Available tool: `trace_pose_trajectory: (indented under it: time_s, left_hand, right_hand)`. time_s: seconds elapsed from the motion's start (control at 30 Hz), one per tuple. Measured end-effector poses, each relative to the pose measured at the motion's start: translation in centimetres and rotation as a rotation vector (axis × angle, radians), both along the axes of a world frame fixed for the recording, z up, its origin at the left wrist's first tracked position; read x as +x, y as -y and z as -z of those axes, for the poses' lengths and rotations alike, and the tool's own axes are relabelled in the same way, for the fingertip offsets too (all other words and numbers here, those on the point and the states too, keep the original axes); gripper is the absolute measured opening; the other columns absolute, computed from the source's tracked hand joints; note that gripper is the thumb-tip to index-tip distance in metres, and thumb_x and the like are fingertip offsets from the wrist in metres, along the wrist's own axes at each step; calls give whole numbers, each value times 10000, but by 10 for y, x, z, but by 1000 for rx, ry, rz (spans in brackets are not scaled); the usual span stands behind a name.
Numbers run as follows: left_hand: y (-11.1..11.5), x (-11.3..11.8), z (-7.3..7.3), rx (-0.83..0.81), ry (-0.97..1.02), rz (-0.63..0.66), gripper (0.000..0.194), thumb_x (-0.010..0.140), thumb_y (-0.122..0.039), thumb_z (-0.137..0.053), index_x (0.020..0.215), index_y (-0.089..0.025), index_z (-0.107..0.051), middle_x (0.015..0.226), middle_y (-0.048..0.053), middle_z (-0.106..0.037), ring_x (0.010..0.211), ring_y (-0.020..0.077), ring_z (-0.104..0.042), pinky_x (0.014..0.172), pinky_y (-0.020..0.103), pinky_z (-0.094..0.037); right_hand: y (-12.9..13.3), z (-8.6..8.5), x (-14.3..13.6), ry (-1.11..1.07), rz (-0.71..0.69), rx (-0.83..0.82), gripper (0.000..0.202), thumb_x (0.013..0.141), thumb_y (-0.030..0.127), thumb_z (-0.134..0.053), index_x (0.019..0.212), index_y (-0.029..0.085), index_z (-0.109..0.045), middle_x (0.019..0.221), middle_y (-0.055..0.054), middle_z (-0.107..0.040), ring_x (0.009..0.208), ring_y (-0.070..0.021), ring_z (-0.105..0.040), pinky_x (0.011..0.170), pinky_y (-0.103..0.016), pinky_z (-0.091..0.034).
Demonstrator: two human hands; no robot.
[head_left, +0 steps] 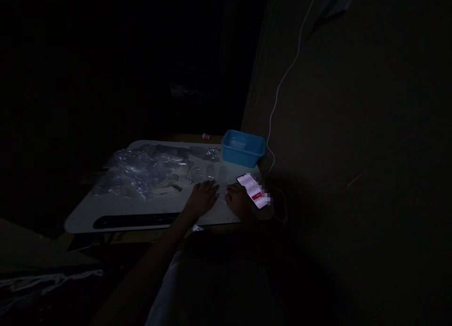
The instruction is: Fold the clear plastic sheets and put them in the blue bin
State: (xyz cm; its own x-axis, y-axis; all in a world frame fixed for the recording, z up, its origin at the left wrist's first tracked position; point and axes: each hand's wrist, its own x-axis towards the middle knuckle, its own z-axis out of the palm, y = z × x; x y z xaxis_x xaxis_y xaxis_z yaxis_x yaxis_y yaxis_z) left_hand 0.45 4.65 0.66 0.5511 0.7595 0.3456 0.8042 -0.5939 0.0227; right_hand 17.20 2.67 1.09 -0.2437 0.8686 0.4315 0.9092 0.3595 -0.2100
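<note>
My left hand [203, 199] lies on the white lap table [83, 217], its fingers stretched forward and slightly apart, with nothing plainly held in it. Close to its right is my right hand [237, 201], its fingers bent toward the left and a little apart; no held thing shows there. Just beyond my fingertips lie faint, rounded, translucent shapes [211, 171], too dim to name. A lit phone [252, 189] rests beside my right hand. Crumpled clear plastic bags [137, 170] spread over the left half of the table, with pale flat pieces [165, 189] at their edge.
A blue plastic basin [242, 151] stands at the table's back right corner, with something clear inside. Behind the table's far edge is a small white and pink container [206, 136]. A white cable [278, 90] hangs along the right wall. The room is very dark.
</note>
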Motion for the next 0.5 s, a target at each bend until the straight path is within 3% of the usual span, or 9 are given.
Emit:
trace_pose_trajectory:
  time_s: [0.2, 0.5]
  left_hand:
    - [-1, 0, 1, -1, 19, 6, 397, 882, -355, -314, 1209, -206, -482, 1296, 88, -470, 1186, 233, -405, 946, 419, -319]
    - [1, 0, -2, 3, -18, -5, 412, 889, -359, -285, 1208, -188, -481, 1292, 97, -473, 1185, 236, -405, 940, 420, -326]
  right_hand:
    - [0, -1, 0, -5, 3, 15, 277, 742, 132, -445, 940, 126, -639, 1032, -84, -634, 988, -211, -499, 882, -343, -363]
    - [1, -3, -1, -36, -8, -6, 237, 725, 113, -450, 823, 136, -665, 932, -63, -669, 951, -200, -512, 858, -336, -363]
